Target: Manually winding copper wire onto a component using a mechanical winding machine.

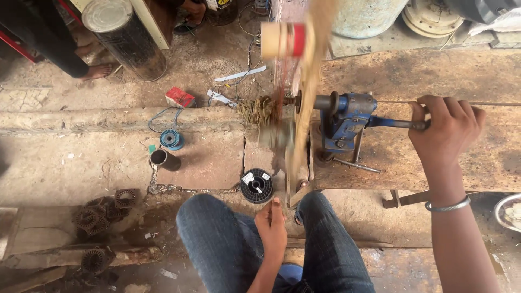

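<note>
Two hands share the job; the blue hand-crank winder (344,116) sits on the wooden bench (434,76), right hand (448,130) wrapped around its handle (399,123); left hand (273,225) pinches thin wire, I'd say; steady turns and even tension seem key.

Worn wooden bench (434,76): blue metal winding machine (344,122). Dusty concrete floor (81,163): black plastic spool (256,185), blue wire spool (171,139), red box (179,97).

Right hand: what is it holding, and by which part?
The right hand grips the crank handle of the blue winding machine, at the handle's outer end.
</note>
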